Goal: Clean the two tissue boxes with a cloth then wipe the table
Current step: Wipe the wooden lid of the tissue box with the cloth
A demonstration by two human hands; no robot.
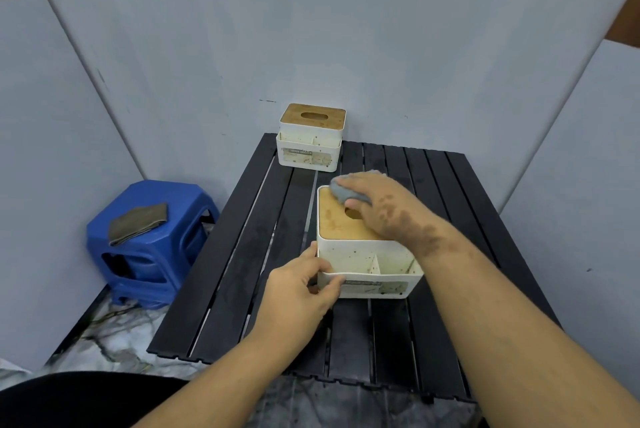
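The near tissue box (pixel 367 254) sits mid-bench (pixel 221 289). My right hand (pixel 377 209) has its grip around the cloth (pixel 346 190) on the lid; my left hand (pixel 304 289) pinches the box's front-left corner. The second box (pixel 310 143) stands at the far edge, open slats between.

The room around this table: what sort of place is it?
Probably a makeshift recording corner, not a home: plain grey panels wall in a black slatted folding table, with a blue plastic stool beside it.

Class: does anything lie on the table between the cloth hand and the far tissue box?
Nothing visible does. Bare black slats of the table separate the right hand, holding the grey cloth, from the far tissue box.
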